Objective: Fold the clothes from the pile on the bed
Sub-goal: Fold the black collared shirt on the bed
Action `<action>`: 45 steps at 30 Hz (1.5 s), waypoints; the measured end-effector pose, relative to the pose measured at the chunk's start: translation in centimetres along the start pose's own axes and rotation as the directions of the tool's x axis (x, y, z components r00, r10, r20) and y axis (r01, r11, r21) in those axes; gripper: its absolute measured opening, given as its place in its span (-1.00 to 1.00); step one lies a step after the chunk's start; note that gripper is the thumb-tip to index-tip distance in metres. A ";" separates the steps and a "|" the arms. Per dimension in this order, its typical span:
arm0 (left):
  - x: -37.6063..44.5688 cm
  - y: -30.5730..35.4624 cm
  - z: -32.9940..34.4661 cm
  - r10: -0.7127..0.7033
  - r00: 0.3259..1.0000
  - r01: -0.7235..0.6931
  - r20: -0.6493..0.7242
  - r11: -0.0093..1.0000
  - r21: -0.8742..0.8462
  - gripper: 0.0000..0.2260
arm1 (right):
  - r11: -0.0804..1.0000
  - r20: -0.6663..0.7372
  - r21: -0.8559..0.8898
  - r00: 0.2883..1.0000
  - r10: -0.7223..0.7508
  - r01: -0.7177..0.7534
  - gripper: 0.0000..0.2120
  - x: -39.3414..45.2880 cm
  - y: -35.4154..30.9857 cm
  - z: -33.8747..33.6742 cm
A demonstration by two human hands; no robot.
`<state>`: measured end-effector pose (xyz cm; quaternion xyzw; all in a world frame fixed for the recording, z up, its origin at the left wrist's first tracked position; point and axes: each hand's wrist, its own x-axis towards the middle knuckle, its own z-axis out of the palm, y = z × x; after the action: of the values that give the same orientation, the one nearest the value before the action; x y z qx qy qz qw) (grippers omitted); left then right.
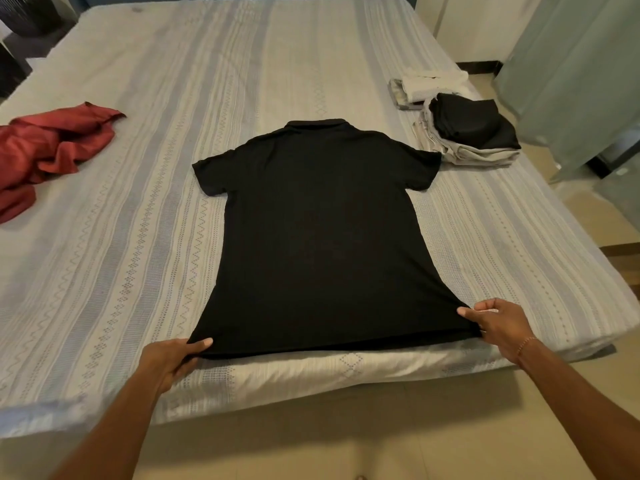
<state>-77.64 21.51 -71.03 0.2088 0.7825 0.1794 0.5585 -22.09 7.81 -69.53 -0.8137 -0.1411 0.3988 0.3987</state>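
A black polo shirt (318, 230) lies flat and face down on the bed (138, 202), collar at the far end, both short sleeves spread out. My left hand (173, 358) pinches the hem's near left corner, thumb on top of the cloth. My right hand (495, 327) pinches the near right corner in the same way. The hem lies at the bed's near edge, stretched between the two hands. A crumpled red garment (48, 150) lies unfolded at the left side of the bed.
A stack of folded clothes (471, 133), black on grey, sits at the bed's right side, with folded white items (429, 86) behind it. A pale curtain (581, 74) hangs at the right. Tiled floor lies below the bed's near edge.
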 end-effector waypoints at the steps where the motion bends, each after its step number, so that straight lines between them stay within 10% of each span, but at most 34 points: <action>1: 0.1 -0.3 0.2 0.015 1.000 -0.014 -0.006 0.999 0.046 -0.69 | 0.998 -0.024 -0.064 1.000 0.004 -0.005 -0.73 0.2 0.3 0.0; 8: -0.5 -1.3 1.7 0.280 0.951 -0.172 -0.135 0.836 0.521 -0.55 | 0.855 -0.097 -0.517 0.989 -0.110 0.044 -0.73 -0.4 2.4 1.9; 16: -3.4 4.2 8.7 0.572 0.788 -0.331 0.227 0.084 0.940 -0.09 | 0.610 0.156 -0.759 0.973 -0.170 0.228 -0.50 0.2 -0.2 3.6; 32: -2.3 13.6 32.4 0.637 0.404 -0.767 0.657 -0.155 0.622 -0.32 | 0.823 0.054 -0.502 0.960 -0.276 0.265 -0.80 12.7 -8.4 11.8; 45: 3.2 17.5 37.2 0.585 0.339 -0.729 0.737 -0.331 0.599 -0.18 | 0.917 -0.064 -0.351 0.972 -0.225 0.189 -0.66 18.4 -14.1 13.7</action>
<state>-41.03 39.85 -76.22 0.9035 0.4005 -0.0463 0.1453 -19.47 34.32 -73.69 -0.8706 -0.2728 0.2812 0.2976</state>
